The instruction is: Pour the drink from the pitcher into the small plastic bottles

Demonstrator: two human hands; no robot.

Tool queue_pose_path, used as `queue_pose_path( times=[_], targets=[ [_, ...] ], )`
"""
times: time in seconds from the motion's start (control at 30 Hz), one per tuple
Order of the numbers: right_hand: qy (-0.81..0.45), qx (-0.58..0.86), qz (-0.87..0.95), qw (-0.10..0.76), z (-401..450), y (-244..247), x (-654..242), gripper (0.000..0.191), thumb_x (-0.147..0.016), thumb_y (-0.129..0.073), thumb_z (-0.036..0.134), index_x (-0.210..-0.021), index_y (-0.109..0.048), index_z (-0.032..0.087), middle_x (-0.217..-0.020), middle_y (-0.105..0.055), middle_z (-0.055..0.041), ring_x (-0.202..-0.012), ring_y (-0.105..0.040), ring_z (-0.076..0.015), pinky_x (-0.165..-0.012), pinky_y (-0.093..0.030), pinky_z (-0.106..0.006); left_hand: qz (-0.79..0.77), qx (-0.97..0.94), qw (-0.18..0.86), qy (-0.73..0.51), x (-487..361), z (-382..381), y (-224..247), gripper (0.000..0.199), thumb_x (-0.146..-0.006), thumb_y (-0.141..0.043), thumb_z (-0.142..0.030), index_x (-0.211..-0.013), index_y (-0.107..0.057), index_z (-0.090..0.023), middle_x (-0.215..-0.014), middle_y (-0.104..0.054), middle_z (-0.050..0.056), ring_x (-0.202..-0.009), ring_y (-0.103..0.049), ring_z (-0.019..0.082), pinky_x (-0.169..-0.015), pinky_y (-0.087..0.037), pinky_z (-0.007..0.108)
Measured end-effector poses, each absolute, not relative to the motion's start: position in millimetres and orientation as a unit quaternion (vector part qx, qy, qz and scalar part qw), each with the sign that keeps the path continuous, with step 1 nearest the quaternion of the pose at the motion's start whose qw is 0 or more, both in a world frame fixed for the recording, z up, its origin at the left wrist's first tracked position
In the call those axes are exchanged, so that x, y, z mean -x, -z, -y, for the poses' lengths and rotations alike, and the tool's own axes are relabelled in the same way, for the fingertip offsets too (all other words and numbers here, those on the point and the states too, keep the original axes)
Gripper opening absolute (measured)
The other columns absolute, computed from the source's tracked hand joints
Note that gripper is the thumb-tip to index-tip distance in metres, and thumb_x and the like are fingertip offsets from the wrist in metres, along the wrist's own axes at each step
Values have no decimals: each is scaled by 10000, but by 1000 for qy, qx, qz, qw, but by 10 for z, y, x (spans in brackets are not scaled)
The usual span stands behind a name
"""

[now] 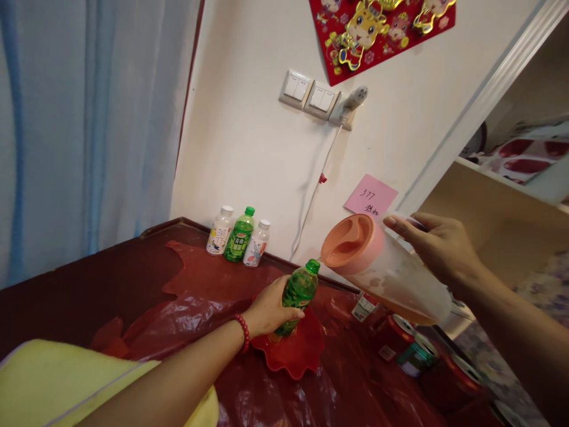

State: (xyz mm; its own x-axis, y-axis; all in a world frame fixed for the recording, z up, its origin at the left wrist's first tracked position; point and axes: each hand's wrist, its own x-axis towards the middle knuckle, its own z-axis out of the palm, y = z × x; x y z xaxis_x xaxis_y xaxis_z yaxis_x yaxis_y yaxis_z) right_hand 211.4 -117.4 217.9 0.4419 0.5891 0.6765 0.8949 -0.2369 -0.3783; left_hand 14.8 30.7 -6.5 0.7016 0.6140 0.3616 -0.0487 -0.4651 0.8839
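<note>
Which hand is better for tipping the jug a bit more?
Probably the right hand: it holds the jug, which leans with its orange lid towards the green bottle. The left hand is busy gripping that bottle.

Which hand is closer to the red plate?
Left. The left hand grips a green bottle right by the red plate; the right hand is higher, off to the right, holding the pitcher.

Your dark red-brown table (pixel 133 264) carries a crinkled red plastic sheet (pixel 213 296). By the wall, two white bottles (pixel 220 234) flank a green-capped tea bottle (pixel 239 238); nearer you sits a red scalloped dish (pixel 291 359), with drink cans (pixel 416 357) to its right.
</note>
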Motion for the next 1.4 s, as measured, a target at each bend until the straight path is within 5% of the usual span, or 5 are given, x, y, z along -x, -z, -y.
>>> queue_pose_path(
  times=[1.4],
  targets=[
    [212, 756, 495, 372, 1172, -2180, -2129, 624, -718, -632, 784, -571, -499, 192, -517, -279, 52, -486, -290, -103, -431, -191, -239, -187, -788, 479, -339, -153, -319, 88, 621, -646, -803, -205, -1220, -567, -187, -1216, -657, 96, -1120, -603, 289, -965, -470, 391]
  ],
)
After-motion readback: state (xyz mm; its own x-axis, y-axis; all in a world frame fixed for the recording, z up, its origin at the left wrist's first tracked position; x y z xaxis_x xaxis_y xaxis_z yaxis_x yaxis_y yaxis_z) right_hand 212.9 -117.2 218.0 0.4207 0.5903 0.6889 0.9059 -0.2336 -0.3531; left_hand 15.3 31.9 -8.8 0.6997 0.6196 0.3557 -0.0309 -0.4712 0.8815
